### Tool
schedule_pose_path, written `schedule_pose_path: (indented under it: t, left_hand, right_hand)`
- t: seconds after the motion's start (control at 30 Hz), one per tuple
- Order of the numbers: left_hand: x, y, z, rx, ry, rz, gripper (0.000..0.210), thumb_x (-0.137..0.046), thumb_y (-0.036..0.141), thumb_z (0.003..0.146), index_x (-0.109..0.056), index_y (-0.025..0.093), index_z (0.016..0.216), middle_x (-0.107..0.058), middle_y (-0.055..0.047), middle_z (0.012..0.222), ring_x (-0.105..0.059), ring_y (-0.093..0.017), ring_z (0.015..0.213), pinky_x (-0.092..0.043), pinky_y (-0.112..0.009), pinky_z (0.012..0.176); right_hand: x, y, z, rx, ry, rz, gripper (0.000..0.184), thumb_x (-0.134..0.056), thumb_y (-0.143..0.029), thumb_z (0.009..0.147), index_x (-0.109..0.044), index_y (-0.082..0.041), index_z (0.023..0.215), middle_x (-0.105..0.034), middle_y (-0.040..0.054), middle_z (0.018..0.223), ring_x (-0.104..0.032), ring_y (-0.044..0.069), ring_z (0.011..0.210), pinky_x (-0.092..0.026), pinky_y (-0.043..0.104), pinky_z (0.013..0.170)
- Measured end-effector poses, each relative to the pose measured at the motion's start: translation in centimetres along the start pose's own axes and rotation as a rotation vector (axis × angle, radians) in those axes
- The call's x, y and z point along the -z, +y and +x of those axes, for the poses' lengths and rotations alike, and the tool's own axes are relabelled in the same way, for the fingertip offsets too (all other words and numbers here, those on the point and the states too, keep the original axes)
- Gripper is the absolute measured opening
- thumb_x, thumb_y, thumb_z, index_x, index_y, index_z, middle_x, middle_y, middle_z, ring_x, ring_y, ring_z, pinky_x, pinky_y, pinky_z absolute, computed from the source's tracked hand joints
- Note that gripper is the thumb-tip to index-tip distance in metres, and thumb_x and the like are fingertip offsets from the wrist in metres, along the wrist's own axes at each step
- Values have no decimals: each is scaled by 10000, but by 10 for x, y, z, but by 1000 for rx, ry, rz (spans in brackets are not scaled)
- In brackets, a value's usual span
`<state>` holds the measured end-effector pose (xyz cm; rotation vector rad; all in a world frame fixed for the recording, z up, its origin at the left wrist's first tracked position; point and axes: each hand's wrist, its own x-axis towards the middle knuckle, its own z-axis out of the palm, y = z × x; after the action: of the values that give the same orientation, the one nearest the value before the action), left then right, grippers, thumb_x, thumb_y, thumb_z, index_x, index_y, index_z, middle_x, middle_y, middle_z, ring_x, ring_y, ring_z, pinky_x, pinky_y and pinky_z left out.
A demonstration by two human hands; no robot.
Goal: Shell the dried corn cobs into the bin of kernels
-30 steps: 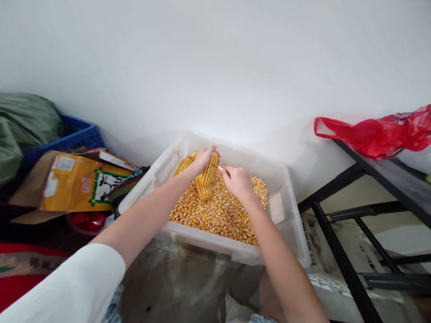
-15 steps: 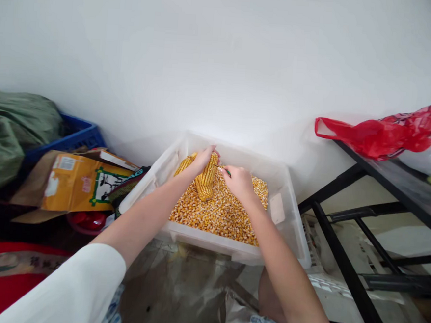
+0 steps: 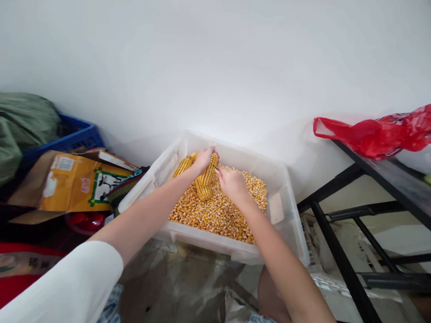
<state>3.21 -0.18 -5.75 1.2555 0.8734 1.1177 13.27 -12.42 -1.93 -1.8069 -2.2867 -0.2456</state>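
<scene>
My left hand (image 3: 202, 161) is closed around the upper part of a yellow corn cob (image 3: 204, 186), which slants over a heap of loose kernels (image 3: 219, 213). My right hand (image 3: 233, 183) is closed on a thin pointed tool (image 3: 216, 168); most of it is hidden in the fist. Its dark tip meets the right side of the cob, close to my left fingers. More corn cobs (image 3: 183, 166) lie left of my left hand on the kernels. Cobs and kernels are inside a translucent plastic bin (image 3: 210, 241).
An orange cardboard box (image 3: 75, 183) and a blue crate (image 3: 79, 132) with a green cloth (image 3: 16, 128) stand on the left. At right is a black metal frame (image 3: 337, 248) with a red plastic bag (image 3: 379, 136) on top. A white wall (image 3: 222, 58) rises behind the bin.
My right hand has shifted slightly left, closer to the cob, and its knuckles have turned. The tool's green part no longer shows. My left hand still holds the same cob.
</scene>
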Motion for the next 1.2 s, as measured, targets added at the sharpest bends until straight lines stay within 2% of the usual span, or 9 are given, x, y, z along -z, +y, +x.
schedule_pose_path:
  t: [0.17,0.47,0.63,0.8,1.03,1.2]
  left_hand:
    - [-4,2,-3,-49,33,80,426,-333,470,797,-511,175,547,-530,-24,448,-522,-144,452,-416,-258,518]
    - [-7,1,-6,-110,87,175,421,-340,463,791,-527,167,557,-528,-28,445,-527,-152,472,-418,-255,535]
    - [-8,1,-7,-114,51,207,428,-321,446,801,-540,166,562,-538,-28,452,-529,-154,473,-420,-253,525]
    - [-12,1,-12,-174,2,315,436,-306,412,814,-554,172,548,-541,-25,451,-543,-156,513,-428,-251,591]
    - [-14,2,-17,-230,-65,366,461,-276,400,828,-566,173,550,-561,-26,480,-553,-167,562,-419,-258,637]
    - [-16,4,-21,-280,-75,453,473,-266,381,830,-594,170,563,-570,-25,501,-551,-175,618,-406,-259,684]
  right_hand:
    - [-2,-6,-1,11,-47,-53,417,-214,-273,927,-562,-106,1084,-646,150,965,-606,201,840,-408,281,752]
    - [-3,-7,-1,3,-63,-67,413,-212,-247,921,-582,-95,1022,-654,162,915,-618,206,803,-413,280,720]
    - [8,8,2,43,-104,-9,376,-295,-288,908,-635,-130,937,-673,136,866,-622,193,777,-388,256,700]
    - [16,21,1,80,-131,94,342,-354,-281,887,-664,-135,872,-678,124,849,-603,170,735,-358,234,661]
    - [18,36,0,67,-163,338,346,-390,-315,867,-647,-113,754,-632,53,669,-483,108,567,-287,212,556]
    - [21,41,-2,52,-195,444,346,-391,-327,843,-605,-114,673,-506,-11,538,-365,84,504,-232,214,520]
